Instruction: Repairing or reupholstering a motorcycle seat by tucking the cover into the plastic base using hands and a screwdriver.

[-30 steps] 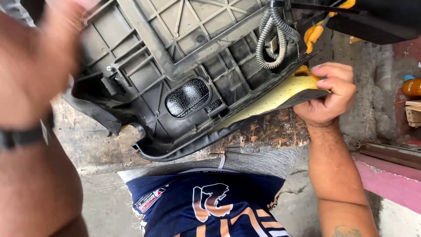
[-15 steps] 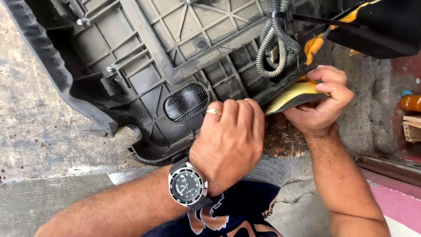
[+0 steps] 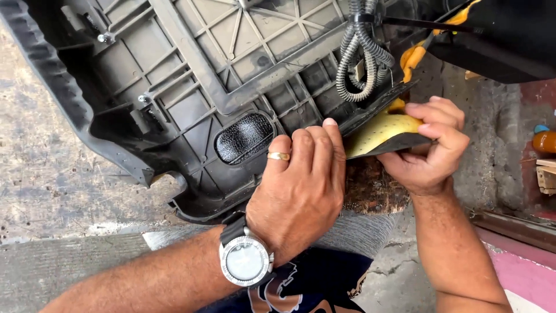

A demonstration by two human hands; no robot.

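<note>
The grey ribbed plastic seat base (image 3: pixel 197 87) lies underside up, and everything else sits relative to it. At its lower right edge the black cover flap (image 3: pixel 399 142) is peeled back, showing yellow foam (image 3: pixel 379 130) beneath. The right hand (image 3: pixel 428 153) pinches that flap, fingers curled closed around its edge with the thumb underneath. The left hand (image 3: pixel 298 191) rests just left of the flap, fingers together and bent, tips pressing the base's rim; it grips nothing that can be seen.

The cover looks thin and pliable and probably stretches under a pull, so the free edge is the sensible hold. The foam seems soft and would likely tear if pinched hard. The base appears stiff and light, and its rim and ribs offer firm purchase. A coiled grey conduit (image 3: pixel 359 55) hangs above the flap, near the base's upper right.
</note>
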